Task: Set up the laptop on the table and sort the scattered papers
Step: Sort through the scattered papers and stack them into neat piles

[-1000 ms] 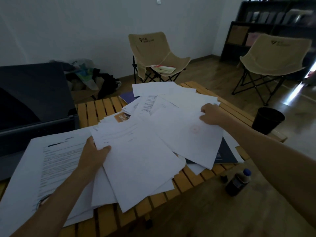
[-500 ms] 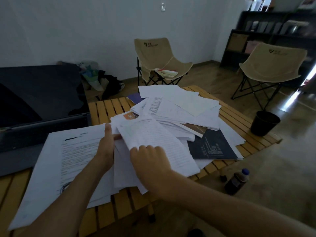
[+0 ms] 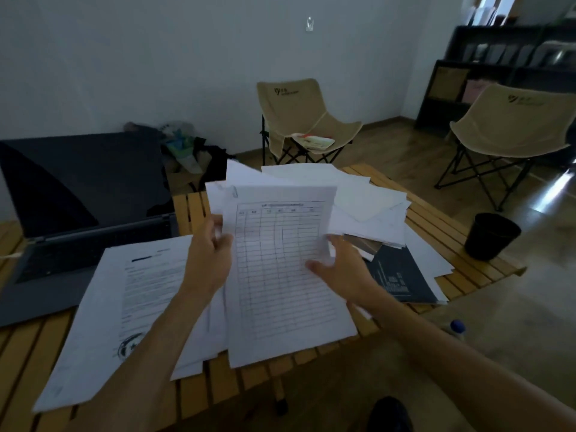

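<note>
Head view: both hands, left (image 3: pixel 209 260) and right (image 3: pixel 344 269), pinch the table sheet's (image 3: pixel 280 275) side edges.

Two beige folding chairs (image 3: pixel 307 120) stand on wood floor (image 3: pixel 405 151) before a pale wall (image 3: pixel 156 57).
</note>
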Available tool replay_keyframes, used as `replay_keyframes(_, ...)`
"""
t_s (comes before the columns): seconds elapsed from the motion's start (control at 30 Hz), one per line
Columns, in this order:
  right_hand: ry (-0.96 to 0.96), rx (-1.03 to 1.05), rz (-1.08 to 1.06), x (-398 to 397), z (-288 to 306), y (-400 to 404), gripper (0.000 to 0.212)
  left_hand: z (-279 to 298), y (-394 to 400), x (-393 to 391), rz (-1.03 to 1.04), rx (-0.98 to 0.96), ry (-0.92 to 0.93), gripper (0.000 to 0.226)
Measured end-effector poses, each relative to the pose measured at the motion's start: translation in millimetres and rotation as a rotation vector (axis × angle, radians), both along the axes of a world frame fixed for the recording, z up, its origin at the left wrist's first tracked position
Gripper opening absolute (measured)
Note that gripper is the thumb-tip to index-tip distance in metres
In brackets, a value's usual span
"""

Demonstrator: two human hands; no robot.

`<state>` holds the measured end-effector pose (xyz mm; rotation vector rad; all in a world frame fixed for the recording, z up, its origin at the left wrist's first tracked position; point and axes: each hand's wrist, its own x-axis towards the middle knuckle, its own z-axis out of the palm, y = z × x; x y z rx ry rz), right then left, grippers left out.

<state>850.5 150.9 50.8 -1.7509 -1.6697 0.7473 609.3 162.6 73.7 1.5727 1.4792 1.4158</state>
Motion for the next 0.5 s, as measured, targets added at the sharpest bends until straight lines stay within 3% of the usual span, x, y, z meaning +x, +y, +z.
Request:
replay_keyframes(0.07,0.354,-0.103,0.077,22,4,34,0.086,20,0,2,-0.059,0.104,-0.036,0.039)
replay_keyframes(0.2,0.789,-0.337,0.376,32,23,60,0.054,21,18,-2,-0.010,0.081,-0.192,0.057)
replay_keyframes(0.27,0.810,-0.384,0.371,28,21,67,0.048,8,25,-2,-0.029,-0.068,-0.190,0.048)
replay_keyframes(0.33,0.687,-0.283,0.272,17,25,71,0.044,4,26,3,-0.056,-0.194,-0.161,0.040)
replay_keyframes(0.43,0.559,-0.023,0.172,3,58,60,0.041,43,21,12,-0.027,-0.071,-0.160,0.037)
replay_keyframes(0.5,0.571,0.115,0.169,3,92,48,0.037,81,13,12,-0.015,0.053,-0.183,0.040)
